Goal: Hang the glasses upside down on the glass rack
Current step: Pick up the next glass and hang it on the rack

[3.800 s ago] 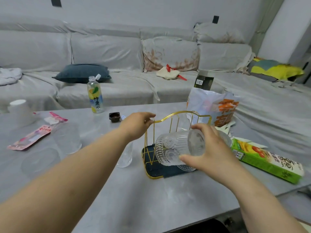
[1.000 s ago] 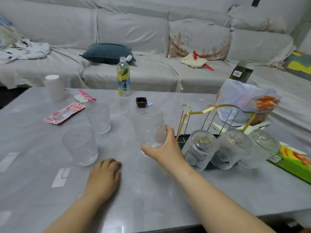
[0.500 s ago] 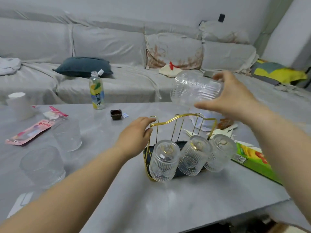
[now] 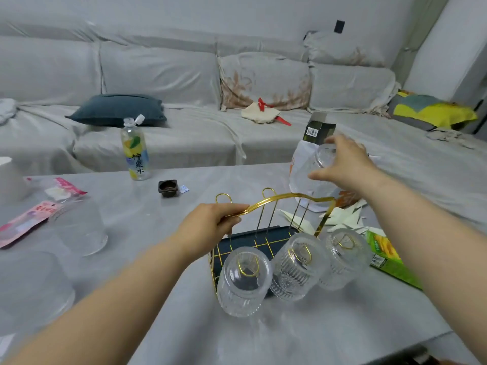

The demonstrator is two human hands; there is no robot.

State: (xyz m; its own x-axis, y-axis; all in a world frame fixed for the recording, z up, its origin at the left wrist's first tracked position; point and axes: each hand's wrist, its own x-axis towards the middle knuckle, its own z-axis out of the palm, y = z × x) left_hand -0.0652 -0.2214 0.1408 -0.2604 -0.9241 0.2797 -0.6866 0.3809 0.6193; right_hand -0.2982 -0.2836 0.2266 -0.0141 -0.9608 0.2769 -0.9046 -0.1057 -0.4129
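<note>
Behind the grey surface [image 4: 158, 259] sits a sheeted sofa [image 4: 184, 75]. I grip a glass [image 4: 311, 169] in my right hand [image 4: 345, 164], tipped above the rack's far pegs, likely to hang it there. My left hand [image 4: 210, 230] clasps the gold rack [image 4: 287, 200] so it won't shift; three glasses [image 4: 297, 267] already hang inverted on its near side.

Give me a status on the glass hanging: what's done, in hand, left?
Done: three clear ribbed glasses hang upside down on the near pegs of the gold wire rack. In hand: the right hand holds a fourth clear glass, inverted, above the rack's far side, while the left hand grips the rack's top bar. Left: two clear tumblers stand on the grey table at left; two far pegs show empty.
</note>
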